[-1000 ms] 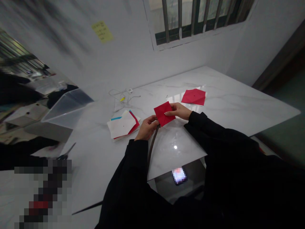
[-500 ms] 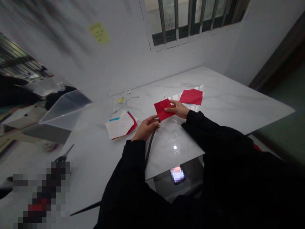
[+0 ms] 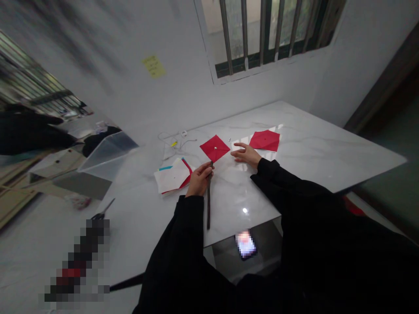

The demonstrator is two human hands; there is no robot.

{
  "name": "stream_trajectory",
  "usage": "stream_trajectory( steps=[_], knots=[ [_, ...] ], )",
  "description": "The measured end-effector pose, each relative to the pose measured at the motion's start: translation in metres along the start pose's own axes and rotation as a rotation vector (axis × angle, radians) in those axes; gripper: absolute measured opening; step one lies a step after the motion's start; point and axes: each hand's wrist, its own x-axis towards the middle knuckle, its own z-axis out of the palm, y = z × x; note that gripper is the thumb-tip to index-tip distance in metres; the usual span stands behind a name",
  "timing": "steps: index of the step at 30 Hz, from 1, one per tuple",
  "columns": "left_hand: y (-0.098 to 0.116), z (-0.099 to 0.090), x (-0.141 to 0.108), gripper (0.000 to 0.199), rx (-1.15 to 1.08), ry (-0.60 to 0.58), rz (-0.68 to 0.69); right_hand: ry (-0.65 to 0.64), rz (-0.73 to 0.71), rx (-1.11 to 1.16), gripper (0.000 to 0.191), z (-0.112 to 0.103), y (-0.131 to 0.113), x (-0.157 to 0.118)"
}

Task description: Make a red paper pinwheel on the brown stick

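My left hand (image 3: 198, 179) is closed around the upper part of a thin dark stick (image 3: 208, 205), which hangs down toward the table's front edge. Just above those fingers, at the stick's top, is a red paper square (image 3: 209, 147) turned corner-up, with a small shiny dot at its middle. My right hand (image 3: 246, 155) is off the paper, fingers apart, with nothing in it. Behind it lie red paper pieces (image 3: 264, 140) on white ones. A stack of white, red and blue paper (image 3: 172, 178) lies left of my left hand.
On the white marble-patterned table (image 3: 314, 152) lie a thin cable with a yellow tag (image 3: 174, 144) and a tiny shiny piece (image 3: 229, 139). Scissors (image 3: 100, 215) lie at the left, near a clear plastic box (image 3: 109, 155). A lit phone (image 3: 246, 245) is below the front edge.
My right hand has let go of the red paper and moved slightly right. The paper has turned corner-up, showing its shiny centre, and the stick now hangs more upright.
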Motion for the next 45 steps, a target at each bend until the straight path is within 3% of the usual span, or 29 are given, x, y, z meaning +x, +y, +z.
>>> stream_trajectory(
  steps=[3, 5, 8, 10, 11, 14, 17, 22, 27, 29, 30, 32, 34, 45],
  knots=[
    [-0.001, 0.000, -0.001, 0.054, -0.038, 0.042, 0.022, 0.132, -0.093, -0.208, 0.083, 0.002, -0.001, -0.002],
    [-0.001, 0.001, -0.001, 0.054, -0.046, 0.058, 0.028, 0.116, -0.152, -0.385, 0.079, 0.004, -0.001, -0.006],
    [-0.001, 0.001, -0.001, 0.055, -0.065, 0.081, 0.016, -0.188, -0.100, -0.599, 0.054, 0.009, -0.001, -0.012],
    [0.000, 0.001, 0.000, 0.057, -0.075, 0.095, 0.002, -0.347, -0.067, -0.659, 0.056, 0.013, -0.001, -0.014],
    [0.000, 0.001, 0.001, 0.057, -0.079, 0.098, -0.003, -0.353, -0.084, -0.677, 0.060, 0.015, 0.000, -0.015],
    [0.002, 0.001, 0.001, 0.058, -0.095, 0.090, -0.006, -0.137, -0.187, -0.725, 0.060, 0.018, 0.003, -0.014],
    [0.003, 0.001, 0.000, 0.057, -0.104, 0.077, -0.008, 0.057, -0.226, -0.698, 0.046, 0.016, 0.006, -0.010],
    [0.004, 0.001, -0.001, 0.056, -0.095, 0.049, -0.020, 0.171, -0.196, -0.596, 0.031, 0.010, 0.016, -0.004],
    [0.004, 0.001, 0.000, 0.055, -0.057, -0.003, -0.031, 0.170, -0.166, -0.549, 0.054, 0.009, 0.014, -0.003],
    [0.004, 0.001, 0.001, 0.054, -0.047, -0.017, -0.020, 0.025, -0.117, -0.564, 0.036, 0.010, 0.008, -0.006],
    [0.003, 0.001, 0.001, 0.054, -0.045, -0.023, -0.014, -0.078, -0.086, -0.584, 0.036, 0.010, 0.005, -0.008],
    [0.003, 0.000, 0.002, 0.053, -0.045, -0.028, -0.004, -0.220, -0.045, -0.626, 0.056, 0.011, 0.000, -0.012],
    [0.002, 0.000, 0.003, 0.054, -0.046, -0.022, 0.001, -0.205, -0.061, -0.644, 0.063, 0.013, -0.001, -0.013],
    [0.004, 0.000, 0.003, 0.053, -0.090, -0.015, -0.019, -0.113, -0.197, -0.634, 0.062, 0.007, 0.014, -0.003]
  ],
)
